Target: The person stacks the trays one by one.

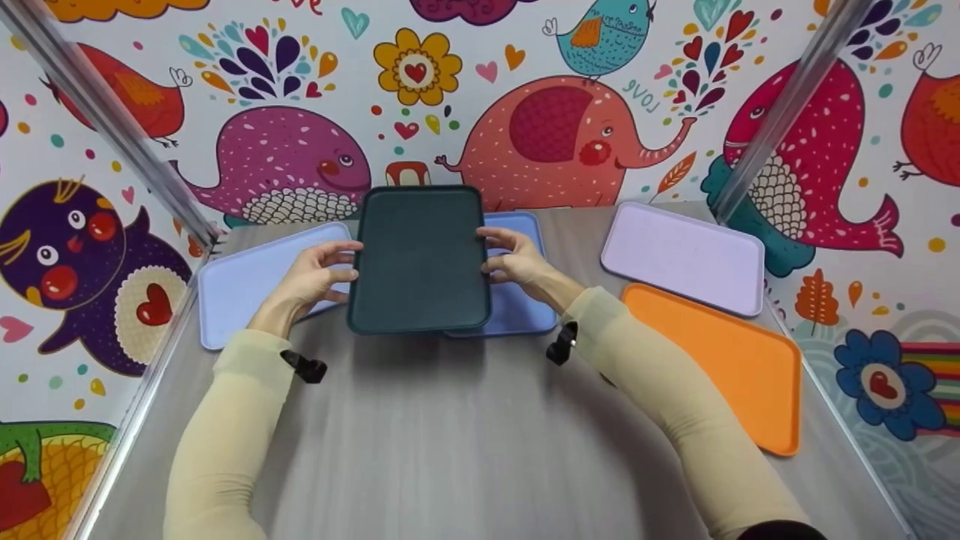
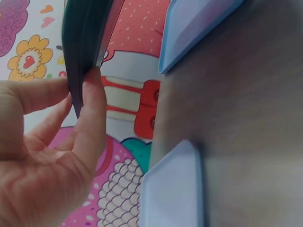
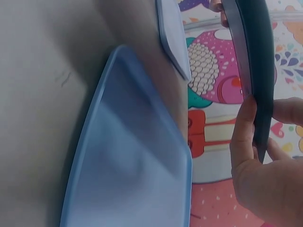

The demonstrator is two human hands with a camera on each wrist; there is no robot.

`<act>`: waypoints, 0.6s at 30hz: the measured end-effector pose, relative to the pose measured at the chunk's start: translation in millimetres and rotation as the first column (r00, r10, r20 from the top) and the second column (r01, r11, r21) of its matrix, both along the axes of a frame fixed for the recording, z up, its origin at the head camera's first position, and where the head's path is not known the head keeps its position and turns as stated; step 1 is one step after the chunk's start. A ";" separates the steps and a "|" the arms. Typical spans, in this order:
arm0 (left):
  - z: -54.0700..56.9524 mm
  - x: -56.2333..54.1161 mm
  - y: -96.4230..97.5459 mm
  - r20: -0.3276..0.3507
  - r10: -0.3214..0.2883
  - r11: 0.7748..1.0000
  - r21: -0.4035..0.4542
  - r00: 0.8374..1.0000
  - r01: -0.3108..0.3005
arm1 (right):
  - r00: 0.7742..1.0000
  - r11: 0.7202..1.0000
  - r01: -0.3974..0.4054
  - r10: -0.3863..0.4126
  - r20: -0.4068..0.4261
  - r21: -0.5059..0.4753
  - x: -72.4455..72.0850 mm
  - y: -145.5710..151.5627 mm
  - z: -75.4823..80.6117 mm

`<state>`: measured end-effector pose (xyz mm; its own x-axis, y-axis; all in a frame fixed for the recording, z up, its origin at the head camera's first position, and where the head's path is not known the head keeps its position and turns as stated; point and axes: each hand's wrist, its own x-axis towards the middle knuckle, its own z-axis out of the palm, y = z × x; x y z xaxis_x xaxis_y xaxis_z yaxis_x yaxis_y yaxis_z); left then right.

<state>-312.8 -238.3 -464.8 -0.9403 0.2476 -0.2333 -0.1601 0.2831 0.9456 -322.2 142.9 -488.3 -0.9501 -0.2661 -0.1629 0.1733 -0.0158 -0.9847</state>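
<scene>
A dark green rectangular tray [image 1: 420, 259] is held up over the back half of the table, its flat inside facing the head camera. My left hand [image 1: 319, 274] pinches its left edge, and my right hand [image 1: 521, 262] pinches the right edge. Both wrist views show the green tray [image 2: 85, 42] raised off the tabletop, with thumb and fingers on opposite faces of its rim. Behind and below it lies a blue tray [image 1: 521, 315], partly hidden by the green one and the right hand. Left of it, a pale blue tray [image 1: 247, 285] lies partly behind my left hand.
At the back right a lavender tray [image 1: 684, 259] lies next to an orange tray [image 1: 720, 360], which my right sleeve [image 1: 660, 390] partly covers. The grey table [image 1: 450, 450] is bordered by metal posts and printed walls [image 1: 300, 165] with cartoon animals.
</scene>
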 end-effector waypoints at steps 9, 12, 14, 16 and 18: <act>-20.0 -10.9 35.1 0.007 0.021 0.999 0.029 1.000 -0.022 | 1.000 0.997 0.003 -0.002 -0.020 0.072 -6.8 35.7 -9.3; -24.9 -16.8 49.5 0.016 0.016 0.999 0.040 1.000 -0.017 | 1.000 0.995 0.016 -0.014 -0.028 0.102 -8.5 48.9 -16.0; -28.3 -19.8 59.6 0.017 0.014 0.999 0.045 1.000 -0.015 | 0.999 0.991 0.036 -0.032 -0.035 0.129 -9.4 57.1 -21.2; -32.2 -22.5 69.7 0.015 0.011 0.999 0.042 1.000 -0.011 | 0.997 0.987 0.062 -0.055 -0.045 0.150 -10.8 64.1 -26.6; -37.2 -25.2 78.6 0.004 0.013 1.000 0.025 1.000 -0.013 | 0.996 0.982 0.085 -0.077 -0.054 0.167 -12.4 69.7 -31.6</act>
